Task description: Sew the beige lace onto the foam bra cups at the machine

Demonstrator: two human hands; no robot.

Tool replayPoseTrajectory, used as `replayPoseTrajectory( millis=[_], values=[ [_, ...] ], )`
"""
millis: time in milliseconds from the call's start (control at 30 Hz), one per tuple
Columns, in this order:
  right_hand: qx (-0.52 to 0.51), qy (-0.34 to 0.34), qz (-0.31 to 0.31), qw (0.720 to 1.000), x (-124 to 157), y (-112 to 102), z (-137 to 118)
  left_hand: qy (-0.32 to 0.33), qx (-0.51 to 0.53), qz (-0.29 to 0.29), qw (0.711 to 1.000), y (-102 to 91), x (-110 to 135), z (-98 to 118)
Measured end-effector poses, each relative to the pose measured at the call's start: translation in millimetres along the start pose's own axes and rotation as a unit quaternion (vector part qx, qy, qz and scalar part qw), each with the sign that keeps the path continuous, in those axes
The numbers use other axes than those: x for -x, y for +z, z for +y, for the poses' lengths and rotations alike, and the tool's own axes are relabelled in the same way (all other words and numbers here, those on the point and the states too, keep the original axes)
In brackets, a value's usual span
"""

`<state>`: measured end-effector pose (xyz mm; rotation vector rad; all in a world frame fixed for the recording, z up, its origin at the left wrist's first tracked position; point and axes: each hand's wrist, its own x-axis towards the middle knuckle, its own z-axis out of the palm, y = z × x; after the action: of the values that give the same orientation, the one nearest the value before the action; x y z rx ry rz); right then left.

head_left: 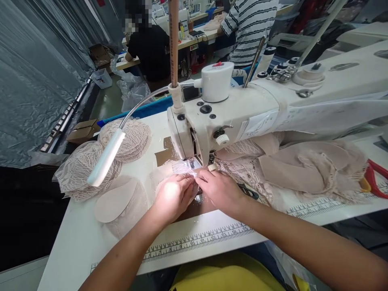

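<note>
The left hand's (172, 196) fingers pinch lace (165, 171) below the sewing machine (263, 101), apparently to steer it; the right hand's (222, 190) fingers bunch alongside, grip unclear.

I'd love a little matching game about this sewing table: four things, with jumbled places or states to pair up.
Column one:
1. Left hand
2. Lamp
3. Ruler markings
4. Patterned lace

Column two:
A. Along the near edge of the white table
B. In two rounded heaps, farther back on the left
C. At the end of a curved metal neck
D. Touching pale fabric below the sewing machine's head

Pairs: 1-D, 2-C, 3-A, 4-B
</note>
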<state>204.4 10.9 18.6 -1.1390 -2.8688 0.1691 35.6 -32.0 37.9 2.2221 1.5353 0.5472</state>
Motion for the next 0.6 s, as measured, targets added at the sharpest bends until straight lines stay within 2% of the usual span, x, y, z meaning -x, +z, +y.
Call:
replayPoseTrajectory(
  millis=[100,233,400,600],
  values=[
    [0.022,0.009,0.016,1.0,-3.2,2.6,-0.3,0.051,-0.095,0.04,0.993,12.4,-5.0,-15.7],
    [0.037,0.029,0.021,0.999,-10.0,3.9,0.0,0.095,-0.147,0.062,0.983,18.8,-12.8,-28.2],
    [0.03,0.059,0.024,0.998,-14.9,2.9,-1.1,0.126,-0.16,0.068,0.977,17.1,-18.9,-36.1],
    [0.015,0.053,0.022,0.998,-14.1,3.5,-0.1,0.12,-0.156,0.075,0.978,18.2,-18.1,-41.1]
  ],
)
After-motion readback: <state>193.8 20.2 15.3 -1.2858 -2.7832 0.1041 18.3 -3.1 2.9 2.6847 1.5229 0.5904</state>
